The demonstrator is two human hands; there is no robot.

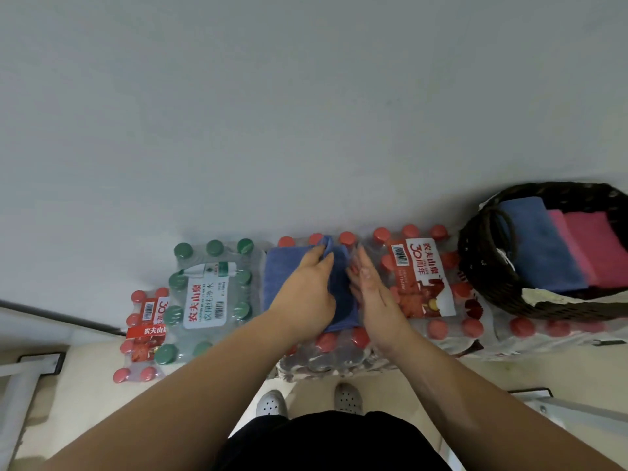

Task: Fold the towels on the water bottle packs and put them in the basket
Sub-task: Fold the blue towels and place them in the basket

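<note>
A far corner of the blue towel [282,277] was pinched in the left hand [307,294], fingers curled round the cloth. The right hand [372,290] was kept flat and straight-fingered, laid edge-on against the towel's right side with nothing gripped. The towel was spread on the red-capped water bottle pack [339,355] in the middle, right in front of the person, so a fold was apparently being made but not finished yet.

Progress-wise, a folded blue towel [540,246] and what looked like two pink towels [598,256] were already tucked side by side in the basket [482,266], which was parked on the packs at the far right. No other loose towel could be spotted on the green-capped pack [210,294] or the other red ones, so this was probably the last one. What was left, as far as could be judged: the fold to be completed, then the towel carried over to the right and dropped in the basket.
</note>
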